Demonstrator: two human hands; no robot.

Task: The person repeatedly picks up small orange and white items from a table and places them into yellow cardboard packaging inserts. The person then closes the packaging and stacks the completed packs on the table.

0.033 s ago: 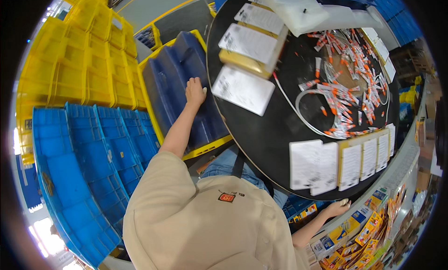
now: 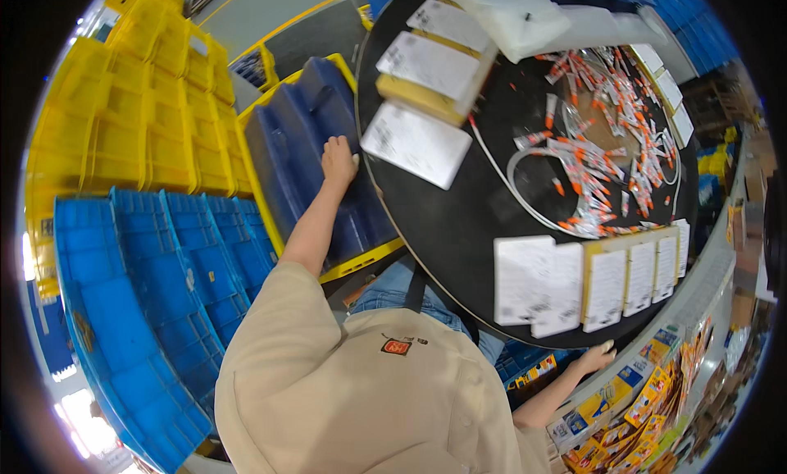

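My left hand (image 2: pixel 339 160) is over a dark blue moulded liner (image 2: pixel 305 158) in a yellow crate (image 2: pixel 261 183), left of a round black table (image 2: pixel 484 216). Its fingers are loosely bent with the thumb apart, and nothing shows in it; whether it touches the liner I cannot tell. Down by the table's front right edge is my right hand (image 2: pixel 595 357), empty, its fingers partly stretched and pale-tipped. White printed cards (image 2: pixel 416 144) and yellow-edged card stacks (image 2: pixel 608 289) lie around the table's rim. Small orange-capped clear tubes (image 2: pixel 590 166) are heaped inside a white hose ring (image 2: pixel 512 169).
Stacked yellow crates (image 2: pixel 123 121) and blue crates (image 2: pixel 139 285) stand at the left. A translucent plastic bag (image 2: pixel 512 19) lies across the table's far side. Yellow packaged goods (image 2: pixel 631 425) fill a grey-edged shelf or bin at the lower right.
The cards at the table's left and front have shifted slightly left and away, and the tubes a little too, as if the tabletop turned clockwise. Both hands stay nearly in place.
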